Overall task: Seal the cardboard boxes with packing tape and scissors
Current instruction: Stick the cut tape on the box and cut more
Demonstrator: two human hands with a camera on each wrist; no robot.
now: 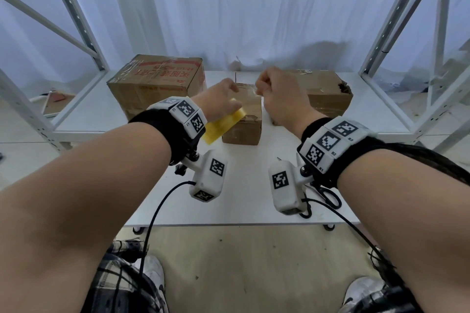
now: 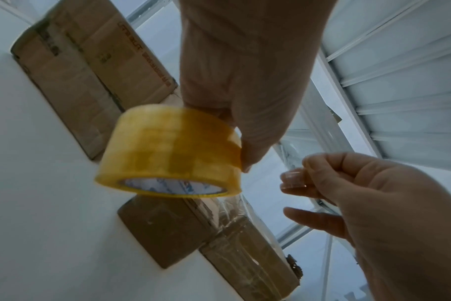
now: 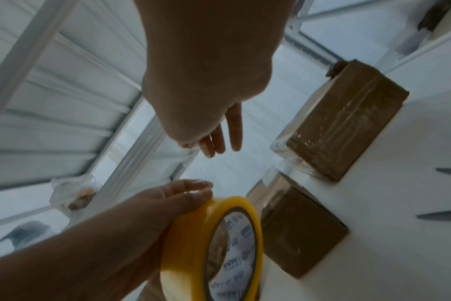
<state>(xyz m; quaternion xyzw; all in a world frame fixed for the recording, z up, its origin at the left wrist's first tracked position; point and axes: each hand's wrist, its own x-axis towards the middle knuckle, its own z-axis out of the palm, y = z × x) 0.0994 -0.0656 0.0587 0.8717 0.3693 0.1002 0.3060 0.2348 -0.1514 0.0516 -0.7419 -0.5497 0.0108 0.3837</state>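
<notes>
My left hand (image 1: pixel 220 99) grips the tape roll (image 2: pixel 168 150) at frame centre; my right hand (image 1: pixel 277 91) pinches its clear tape end (image 2: pixel 292 179) above the small box (image 1: pixel 244 122).

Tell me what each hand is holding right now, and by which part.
The left hand grips the tape roll by its outer rim. The right hand pinches the tape's loose end between thumb and fingertips.

1. The left hand (image 1: pixel 218 99) holds a yellow tape roll (image 1: pixel 223 123) over the small box (image 1: pixel 244 119).
2. The right hand (image 1: pixel 277 94), fingers curled, is just right of the small box.
3. A big box (image 1: pixel 157 84) sits behind, to its left.
</notes>
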